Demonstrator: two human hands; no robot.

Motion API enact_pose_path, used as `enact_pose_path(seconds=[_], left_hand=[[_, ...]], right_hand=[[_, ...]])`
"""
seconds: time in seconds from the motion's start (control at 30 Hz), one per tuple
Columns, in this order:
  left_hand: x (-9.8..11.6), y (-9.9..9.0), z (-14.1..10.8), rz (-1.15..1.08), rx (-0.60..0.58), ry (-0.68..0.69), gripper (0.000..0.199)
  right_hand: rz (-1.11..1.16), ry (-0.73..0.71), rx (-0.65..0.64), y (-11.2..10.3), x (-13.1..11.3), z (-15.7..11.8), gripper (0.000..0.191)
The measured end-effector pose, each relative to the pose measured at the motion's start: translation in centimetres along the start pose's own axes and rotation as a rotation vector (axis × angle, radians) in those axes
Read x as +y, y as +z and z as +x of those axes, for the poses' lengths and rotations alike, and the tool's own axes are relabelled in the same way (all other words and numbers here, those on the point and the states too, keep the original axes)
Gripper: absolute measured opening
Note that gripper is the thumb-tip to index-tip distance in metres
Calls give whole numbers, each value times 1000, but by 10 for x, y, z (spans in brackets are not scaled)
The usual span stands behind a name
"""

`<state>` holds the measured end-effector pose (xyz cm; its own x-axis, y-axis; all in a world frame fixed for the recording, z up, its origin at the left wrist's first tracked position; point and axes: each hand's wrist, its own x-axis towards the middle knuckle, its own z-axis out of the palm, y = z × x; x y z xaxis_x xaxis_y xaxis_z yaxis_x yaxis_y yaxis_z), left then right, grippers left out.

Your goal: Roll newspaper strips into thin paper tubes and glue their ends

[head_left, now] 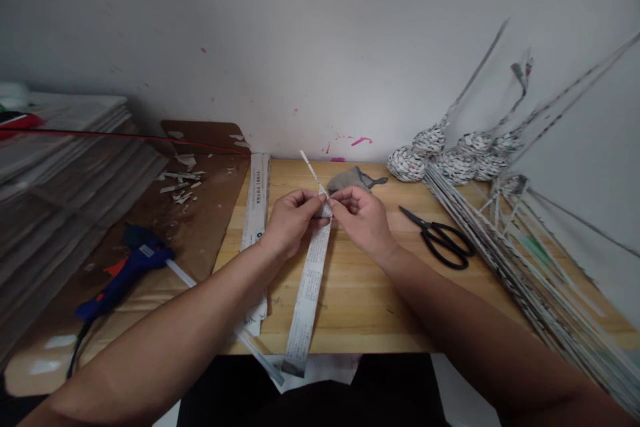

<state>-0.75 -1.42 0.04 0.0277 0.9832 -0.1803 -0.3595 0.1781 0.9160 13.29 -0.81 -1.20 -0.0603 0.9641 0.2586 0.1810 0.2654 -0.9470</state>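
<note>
A long newspaper strip point(309, 287) runs from my fingers down over the table's front edge. Its upper end is rolled into a thin tube point(311, 168) that points up and to the left. My left hand point(294, 219) is closed on the strip at its upper part, thumb and fingers pinching the paper. Close beside it, my right hand point(364, 217) pinches the same paper at the base of the thin tube. The paper between the fingertips is partly hidden.
Black scissors point(443, 238) lie to the right, near rolled paper sticks point(495, 267) and woven paper gourds point(453, 160). A stack of strips point(256, 203), a blue glue gun point(125, 273) and a glue stick point(257, 353) are left. A grey cloth-like piece point(350, 179) lies behind my hands.
</note>
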Motion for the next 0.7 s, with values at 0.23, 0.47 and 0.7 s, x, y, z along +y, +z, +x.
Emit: enact_pose_path(seconds=[0.23,0.47,0.7], left_hand=[[0,2,-2,5,-7,8,23],[-1,0,-3,-22,-31,-23,24],[-1,1,-2,-8,-14,-14,27]], right_hand=[[5,13,12,-1,-2,1,17],[-90,-15,13,-2,-5,0,10],[-117,-52,28,-1,-3,-1,13]])
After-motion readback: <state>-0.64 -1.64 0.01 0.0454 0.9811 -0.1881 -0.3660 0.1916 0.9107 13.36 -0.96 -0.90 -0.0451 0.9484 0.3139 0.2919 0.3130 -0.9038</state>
